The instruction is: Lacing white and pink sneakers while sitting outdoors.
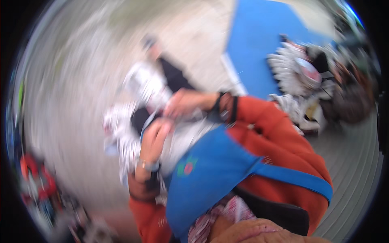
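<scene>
Motion smears the middle of the view. My left hand [154, 139], with a watch at its wrist, has its fingers bent against a white, cloth-like piece [182, 139] on my lap. My right hand [184, 103] comes in from the right, with its fingers curled together at the same whitish material, close to the left fingertips. What exactly lies between the fingers is too blurred to make out. Beyond and left of the hands are a white bundle [148, 83] and more white, ruffled pieces [125, 123]. A dark patch [140, 118] shows beside the left hand.
A blue apron [206, 162] covers my front. A dark-clad leg [175, 73] stretches ahead over the pale floor [89, 93]. At right, a heap of white layered pieces [287, 67] borders a blue mat [253, 44], next to a dark rounded shape [352, 103]. Red things [38, 176] lie far left.
</scene>
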A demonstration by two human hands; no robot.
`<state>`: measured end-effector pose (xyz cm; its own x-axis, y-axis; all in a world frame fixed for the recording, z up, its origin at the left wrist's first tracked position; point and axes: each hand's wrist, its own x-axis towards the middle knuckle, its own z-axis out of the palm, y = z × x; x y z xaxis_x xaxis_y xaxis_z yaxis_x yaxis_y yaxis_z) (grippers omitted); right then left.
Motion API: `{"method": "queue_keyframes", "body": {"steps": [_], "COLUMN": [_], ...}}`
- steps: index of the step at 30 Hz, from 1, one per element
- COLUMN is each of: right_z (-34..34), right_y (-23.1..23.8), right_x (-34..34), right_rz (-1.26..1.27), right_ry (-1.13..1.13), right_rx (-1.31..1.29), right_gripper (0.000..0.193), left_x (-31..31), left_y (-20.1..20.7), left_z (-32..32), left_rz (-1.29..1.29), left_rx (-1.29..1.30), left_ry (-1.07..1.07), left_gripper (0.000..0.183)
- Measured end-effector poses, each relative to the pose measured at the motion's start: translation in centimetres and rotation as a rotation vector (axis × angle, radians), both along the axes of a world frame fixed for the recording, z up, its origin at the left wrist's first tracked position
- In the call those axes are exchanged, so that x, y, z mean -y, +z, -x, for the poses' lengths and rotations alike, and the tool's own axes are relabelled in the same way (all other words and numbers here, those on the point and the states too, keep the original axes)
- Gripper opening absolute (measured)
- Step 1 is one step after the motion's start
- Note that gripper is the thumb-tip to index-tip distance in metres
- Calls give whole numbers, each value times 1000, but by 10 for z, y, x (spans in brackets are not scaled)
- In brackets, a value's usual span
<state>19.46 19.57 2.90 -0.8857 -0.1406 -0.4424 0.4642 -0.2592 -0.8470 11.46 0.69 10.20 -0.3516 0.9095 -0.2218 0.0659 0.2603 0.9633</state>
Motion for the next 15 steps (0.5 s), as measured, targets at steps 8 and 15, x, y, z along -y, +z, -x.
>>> {"method": "queue_keyframes", "body": {"steps": [8, 15], "right_z": [-18, -17], "right_y": [-8, -36], "right_x": [-14, -24], "right_rz": [-33, 27], "right_ry": [-11, -76], "right_rx": [112, 222], "right_gripper": [11, 11], "left_x": [-2, 7], "left_y": [46, 185], "left_z": [83, 147], "left_rz": [-52, -763], "left_rx": [-196, -165], "left_ry": [213, -188], "left_gripper": [31, 57]}}
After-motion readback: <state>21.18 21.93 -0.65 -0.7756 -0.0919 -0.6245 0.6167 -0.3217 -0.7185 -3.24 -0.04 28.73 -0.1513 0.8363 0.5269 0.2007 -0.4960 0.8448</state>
